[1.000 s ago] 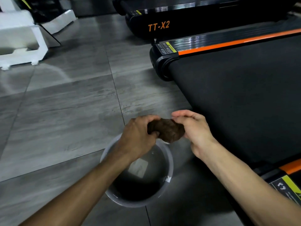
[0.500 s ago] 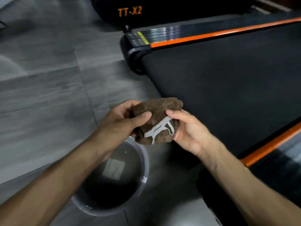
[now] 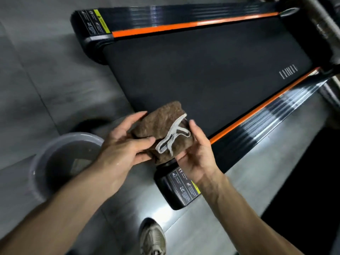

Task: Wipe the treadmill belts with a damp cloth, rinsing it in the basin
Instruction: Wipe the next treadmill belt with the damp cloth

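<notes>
Stretching across the upper right of the view, the wide black treadmill belt (image 3: 202, 74) runs between two orange side strips (image 3: 184, 27) and glossy black ribbed rails, with faint white lettering near its far end. Grey floor tiles (image 3: 36, 80) surround the machine. At lower left, on the floor just beside the treadmill's rear end, stands the round grey plastic basin (image 3: 36, 172) holding water. A black rear end cap with white pictogram labels and a yellow patch (image 3: 181, 188) sits below the hands. Above the belt's rear edge, the folded brown fuzzy cloth with a white fabric loop (image 3: 161, 129) is held off the surface between both hands: the left hand (image 3: 121, 148) grips its left side, thumb on top and fingers beneath, while the right hand (image 3: 196, 150) pinches the right side beside the loop. A grey sneaker (image 3: 152, 238) shows at the bottom edge.
</notes>
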`<action>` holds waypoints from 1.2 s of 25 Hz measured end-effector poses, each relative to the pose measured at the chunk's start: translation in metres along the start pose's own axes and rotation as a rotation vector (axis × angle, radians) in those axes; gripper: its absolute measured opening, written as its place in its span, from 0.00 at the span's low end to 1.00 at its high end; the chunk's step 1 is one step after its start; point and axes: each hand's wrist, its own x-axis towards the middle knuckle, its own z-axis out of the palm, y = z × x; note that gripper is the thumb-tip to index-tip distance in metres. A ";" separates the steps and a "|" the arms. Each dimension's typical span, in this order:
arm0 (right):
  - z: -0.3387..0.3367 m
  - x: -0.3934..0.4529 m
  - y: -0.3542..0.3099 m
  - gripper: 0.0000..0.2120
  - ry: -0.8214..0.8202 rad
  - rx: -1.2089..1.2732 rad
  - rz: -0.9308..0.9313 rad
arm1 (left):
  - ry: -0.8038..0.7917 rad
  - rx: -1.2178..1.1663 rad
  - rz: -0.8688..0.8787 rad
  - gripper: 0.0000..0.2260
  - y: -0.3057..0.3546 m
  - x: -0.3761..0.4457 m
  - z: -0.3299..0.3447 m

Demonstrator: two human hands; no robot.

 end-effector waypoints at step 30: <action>-0.280 0.274 -0.211 0.30 -0.026 -1.849 -0.824 | 0.019 1.883 -0.220 0.55 -0.136 0.299 0.204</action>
